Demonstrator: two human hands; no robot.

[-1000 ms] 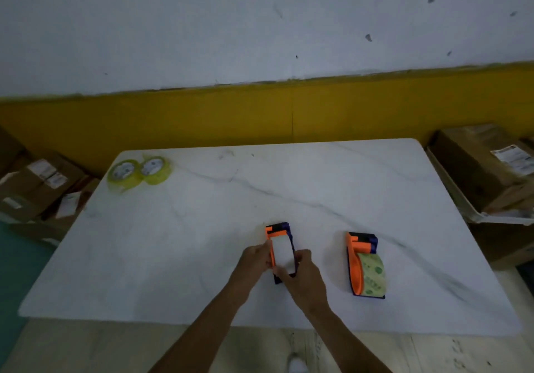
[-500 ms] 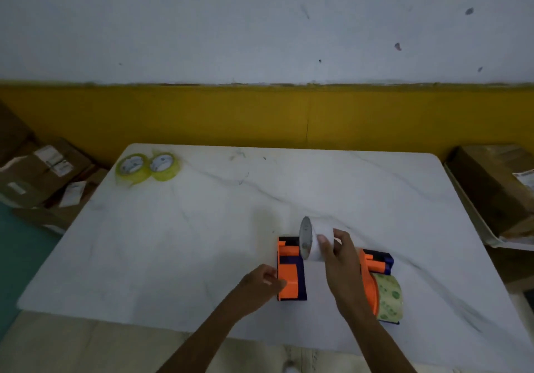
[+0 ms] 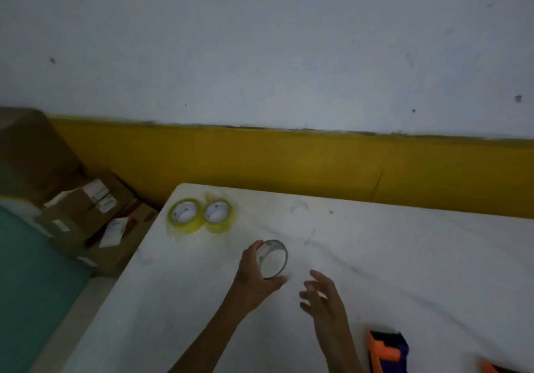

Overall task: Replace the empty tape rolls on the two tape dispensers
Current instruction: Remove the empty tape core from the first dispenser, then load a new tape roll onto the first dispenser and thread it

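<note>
My left hand (image 3: pixel 254 277) grips the empty white tape core (image 3: pixel 271 258), holding it on or just above the white marble table (image 3: pixel 375 257). My right hand (image 3: pixel 323 297) hovers just right of the core, fingers spread, holding nothing. Two full yellow tape rolls (image 3: pixel 186 215) (image 3: pixel 217 214) lie side by side at the table's far left corner, a short way beyond the core. An orange and blue tape dispenser (image 3: pixel 385 351) lies at the near right, without a roll that I can see. A sliver of a second orange dispenser (image 3: pixel 491 368) shows at the bottom edge.
Cardboard boxes (image 3: pixel 83 213) are stacked on the floor left of the table. A yellow and white wall (image 3: pixel 289 156) runs close behind the table's far edge.
The empty core went from my right hand over the dispenser to my left hand, farther left and away. My right hand let go. The view swung left, pushing the dispensers to the bottom right.
</note>
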